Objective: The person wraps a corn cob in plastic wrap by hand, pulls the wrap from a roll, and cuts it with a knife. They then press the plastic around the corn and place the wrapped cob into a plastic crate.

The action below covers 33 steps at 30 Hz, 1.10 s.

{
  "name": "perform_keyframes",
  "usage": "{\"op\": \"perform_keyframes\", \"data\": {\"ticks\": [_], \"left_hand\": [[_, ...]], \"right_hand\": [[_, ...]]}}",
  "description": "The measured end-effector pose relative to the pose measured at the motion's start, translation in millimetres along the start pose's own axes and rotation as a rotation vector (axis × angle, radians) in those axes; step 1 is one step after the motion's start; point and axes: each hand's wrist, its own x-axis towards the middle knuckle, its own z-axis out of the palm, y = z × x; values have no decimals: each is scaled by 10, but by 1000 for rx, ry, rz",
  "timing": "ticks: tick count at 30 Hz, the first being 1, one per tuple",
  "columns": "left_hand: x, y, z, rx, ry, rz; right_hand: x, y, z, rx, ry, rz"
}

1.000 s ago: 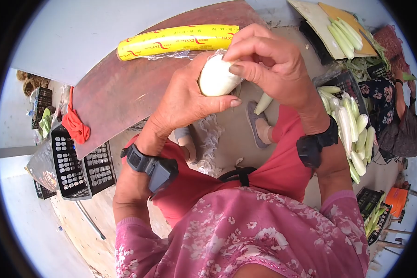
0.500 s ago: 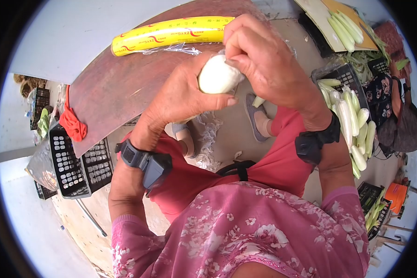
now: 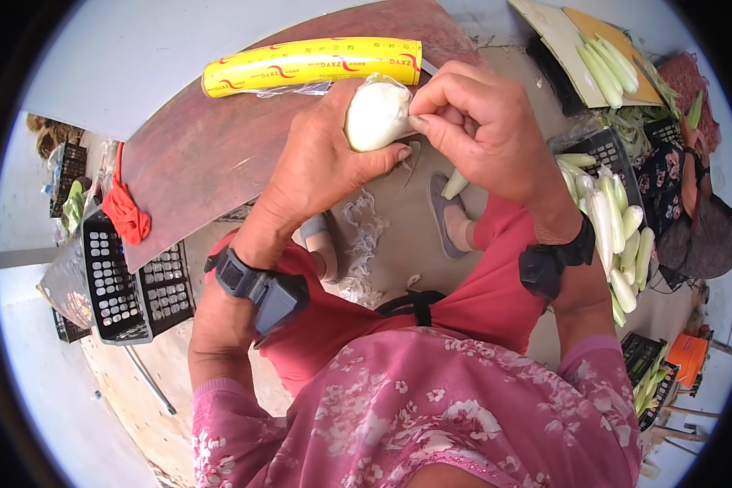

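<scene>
My left hand point(image 3: 317, 150) is wrapped round a pale whitish squash point(image 3: 374, 118), which I see nearly end-on. Clear cling film point(image 3: 388, 80) covers it and bunches at its upper edge. At the right side of the squash, my right hand point(image 3: 480, 126) pinches thumb and forefinger together on the film; the exact bit held is tiny. Just beyond both hands lies a yellow roll of cling film point(image 3: 309, 65) with red printing, and loose clear film shows along its near edge. My palm hides the left side of the squash.
The reddish-brown table point(image 3: 211, 163) bears a red cloth point(image 3: 126, 211) at its left corner. Black crates point(image 3: 114, 276) stand left. On the right, another crate point(image 3: 602, 150) has several pale squashes point(image 3: 618, 220) by it. A co-worker's arm point(image 3: 691, 175) shows at far right.
My right hand has moved down and slightly right, from the top of the squash to its right side. The squash has tilted a little within my left hand.
</scene>
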Motion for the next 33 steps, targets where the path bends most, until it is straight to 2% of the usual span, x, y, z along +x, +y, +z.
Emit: {"op": "perform_keyframes", "data": {"ticks": [9,12,15,18,24,27,30,33], "left_hand": [[-5,-26,-6,141,60,-14],[2,11,1,181,75,13],[6,1,-5,186,44,1],[3,-34,3,86,-8,-67],[26,-31,-9,-14,-110,-119],[24,-16,-17,2,-132,-130],[11,-6,0,50,-74,-89],[13,39,8,192,-9,-41]], "right_hand": [[8,87,126,-214,98,-182],[-23,84,133,-380,28,-218],[-35,51,167,-359,20,-177],[2,74,173,-293,107,-178],[22,80,126,-151,121,-23],[20,40,123,27,89,164],[14,4,72,135,-14,326],[14,72,63,229,-25,419]]}}
